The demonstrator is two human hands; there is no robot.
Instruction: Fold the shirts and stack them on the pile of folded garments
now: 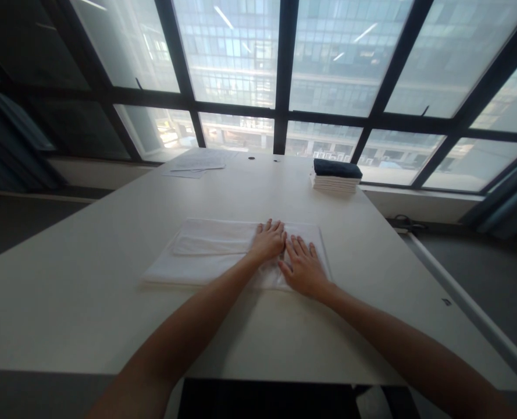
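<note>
A folded white cloth garment (pixel 214 265) lies flat on the white table, with a long narrow folded strip, perhaps a sleeve, along its upper left. Its exact kind is hard to make out. My left hand (pixel 269 240) rests on the garment right of its middle, palm down with the fingers stretched out. Close beside it, my right hand (pixel 304 267) lies flat on the right part of the cloth, fingers spread. Both hands press on the fabric without gripping it, and they hide the cloth beneath them.
On the table (pixel 122 314), a stack of folded white cloths (pixel 335 184) stands at the far right with a dark folded cloth (pixel 337 169) on top. Several paper sheets (pixel 197 164) lie at the far left. Tall windows (pixel 236 64) rise behind the table.
</note>
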